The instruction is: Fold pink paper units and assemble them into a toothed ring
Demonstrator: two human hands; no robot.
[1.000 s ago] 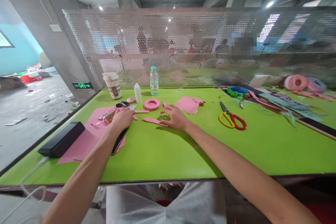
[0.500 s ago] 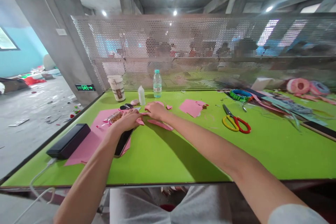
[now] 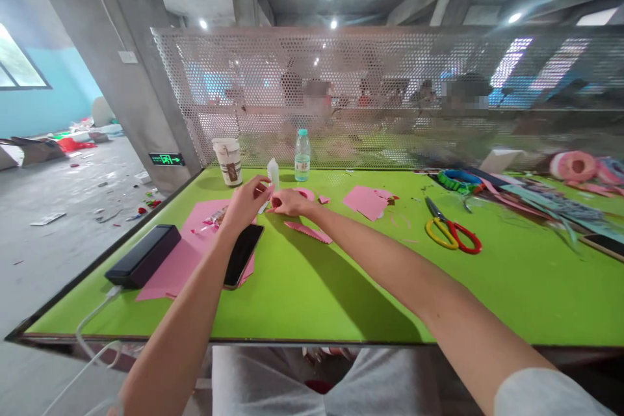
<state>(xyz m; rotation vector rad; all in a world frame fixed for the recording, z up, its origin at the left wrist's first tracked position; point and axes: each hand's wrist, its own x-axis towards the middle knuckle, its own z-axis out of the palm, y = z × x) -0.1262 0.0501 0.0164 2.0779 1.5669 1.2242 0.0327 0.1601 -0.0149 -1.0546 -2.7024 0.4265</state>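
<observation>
My right hand (image 3: 288,203) is closed just above the green table, its bent fingers on a small piece of pink paper that they mostly hide. Close beside it, my left hand (image 3: 249,200) is raised with curved fingers, thumb and forefinger slightly apart; I make out nothing between them. Right behind the hands stands a white squeeze bottle (image 3: 273,174). A pink paper strip with a zigzag edge (image 3: 309,231) lies in front of my right hand. Below my left wrist, a black phone (image 3: 242,256) rests partly on a large pink paper sheet (image 3: 168,266).
A black power bank (image 3: 143,256) with a white cable sits at left. A paper cup (image 3: 228,162) and water bottle (image 3: 302,157) stand at the back. Pink scraps (image 3: 365,201), scissors (image 3: 451,231) and ribbons (image 3: 531,198) lie to the right. A perforated screen (image 3: 361,91) borders the back.
My left hand has lifted off the area by the phone and turned, its fingers now nearer the white bottle. More of the phone shows. The whole view has shifted slightly.
</observation>
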